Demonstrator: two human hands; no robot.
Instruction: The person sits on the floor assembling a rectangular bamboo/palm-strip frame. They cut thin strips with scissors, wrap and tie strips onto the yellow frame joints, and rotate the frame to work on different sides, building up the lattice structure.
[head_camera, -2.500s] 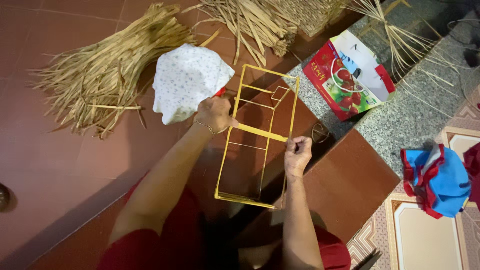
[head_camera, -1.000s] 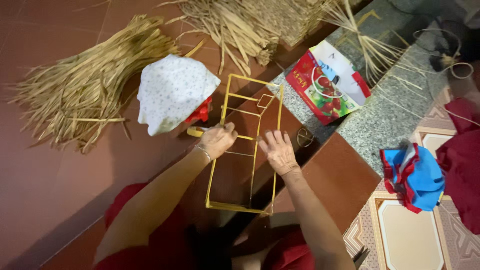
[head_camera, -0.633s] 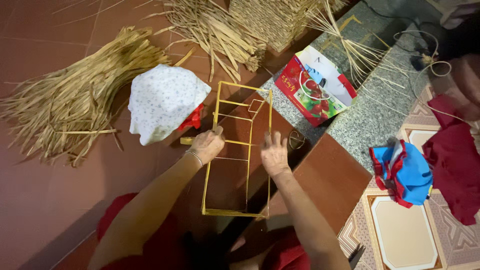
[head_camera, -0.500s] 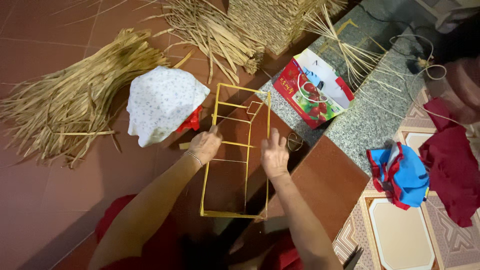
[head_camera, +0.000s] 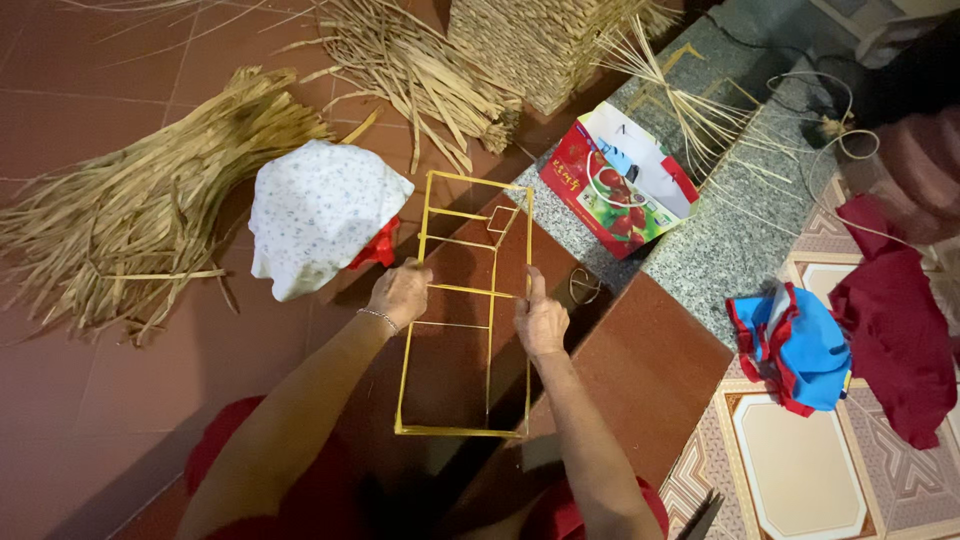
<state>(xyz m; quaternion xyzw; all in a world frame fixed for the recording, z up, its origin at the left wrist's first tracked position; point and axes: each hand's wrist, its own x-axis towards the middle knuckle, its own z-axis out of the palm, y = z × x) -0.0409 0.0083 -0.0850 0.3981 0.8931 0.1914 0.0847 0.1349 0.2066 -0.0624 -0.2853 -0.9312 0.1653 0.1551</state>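
A yellow wire frame (head_camera: 462, 303), box-shaped with thin cross rods, lies in front of me over the red-brown floor. My left hand (head_camera: 398, 294) grips the frame's left long rod about halfway up. My right hand (head_camera: 541, 322) clasps the right long rod at the same height, fingers wrapped round it. A thin bracelet shows on my left wrist. Both forearms reach in from the bottom of the view.
A white patterned cloth (head_camera: 318, 212) with a red bit under it lies left of the frame. Bundles of dry straw (head_camera: 140, 210) spread at left and top. A red paper bag (head_camera: 622, 182) stands on the grey stone step. Blue-and-red fabric (head_camera: 798, 348) and dark red cloth (head_camera: 893, 330) lie at right.
The yellow strip my hands held across the frame is gone from view. My right hand moved from the frame's lower right to its right rod; both hands now hold the side rods.
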